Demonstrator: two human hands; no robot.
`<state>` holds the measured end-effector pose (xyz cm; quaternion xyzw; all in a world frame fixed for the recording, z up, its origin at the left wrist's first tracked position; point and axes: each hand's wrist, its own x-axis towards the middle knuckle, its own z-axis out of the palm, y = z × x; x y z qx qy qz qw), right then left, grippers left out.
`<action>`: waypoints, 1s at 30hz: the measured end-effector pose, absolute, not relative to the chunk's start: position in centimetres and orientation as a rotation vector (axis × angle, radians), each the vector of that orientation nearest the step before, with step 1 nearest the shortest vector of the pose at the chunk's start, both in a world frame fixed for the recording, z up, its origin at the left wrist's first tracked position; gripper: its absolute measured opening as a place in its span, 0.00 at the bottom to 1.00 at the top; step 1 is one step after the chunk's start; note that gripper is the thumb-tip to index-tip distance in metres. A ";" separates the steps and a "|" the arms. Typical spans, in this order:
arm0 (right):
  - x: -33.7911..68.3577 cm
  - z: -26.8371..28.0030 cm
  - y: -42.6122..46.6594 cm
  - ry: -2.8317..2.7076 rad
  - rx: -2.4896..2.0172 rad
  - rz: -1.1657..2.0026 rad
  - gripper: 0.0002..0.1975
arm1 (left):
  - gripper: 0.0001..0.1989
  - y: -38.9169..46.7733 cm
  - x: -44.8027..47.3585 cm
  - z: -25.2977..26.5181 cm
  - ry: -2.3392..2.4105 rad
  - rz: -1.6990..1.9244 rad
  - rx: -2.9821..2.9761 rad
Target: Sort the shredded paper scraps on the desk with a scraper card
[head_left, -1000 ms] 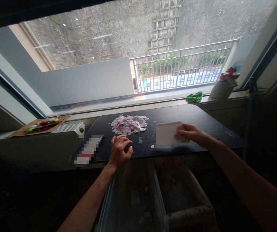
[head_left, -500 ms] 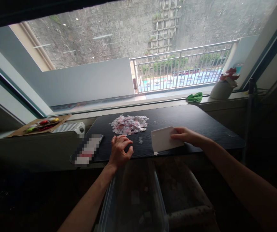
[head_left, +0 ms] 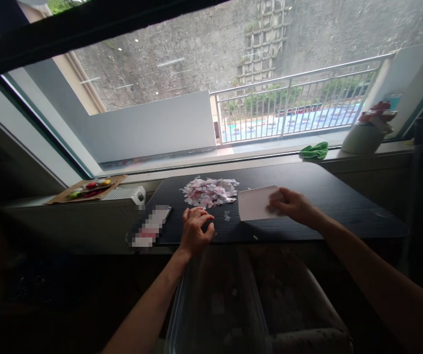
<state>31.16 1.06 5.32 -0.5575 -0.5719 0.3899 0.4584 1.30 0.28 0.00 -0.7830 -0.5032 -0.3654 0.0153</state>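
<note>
My right hand [head_left: 294,206] grips a flat white scraper [head_left: 255,204] with a small hole in one corner, its fingers closed on the right end. The scraper stands tilted just above the black tabletop [head_left: 329,196], right of a pile of small torn paper scraps [head_left: 209,191]. My left hand [head_left: 197,228] is at the front edge of the table, below the pile, with bent fingers and the thumb apart. Nothing shows in it. A few loose scraps [head_left: 227,215] lie between the hands. One pale scrap [head_left: 255,237] is at the table's front edge.
Below the table edge stands a clear plastic bin [head_left: 259,305] with some scraps inside, and a second container [head_left: 318,290] beside it. A phone [head_left: 152,226], blurred out, lies at the table's left. A green cloth [head_left: 314,150] and a white pot [head_left: 364,135] sit on the windowsill.
The scraper has lifted off the table's front edge and moved back toward the pile. My left hand keeps its place and shape. The whole view has shifted slightly.
</note>
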 end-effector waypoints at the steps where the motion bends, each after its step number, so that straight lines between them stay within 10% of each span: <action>1: 30.3 5.1 1.6 -1.394 -1.355 0.958 0.06 | 0.08 0.3 1.3 0.0 -1.570 -1.152 -2.425; 30: 27.4 2.1 0.5 -1.394 -1.380 1.202 0.10 | 0.07 0.5 1.4 0.0 -1.699 -1.249 -2.366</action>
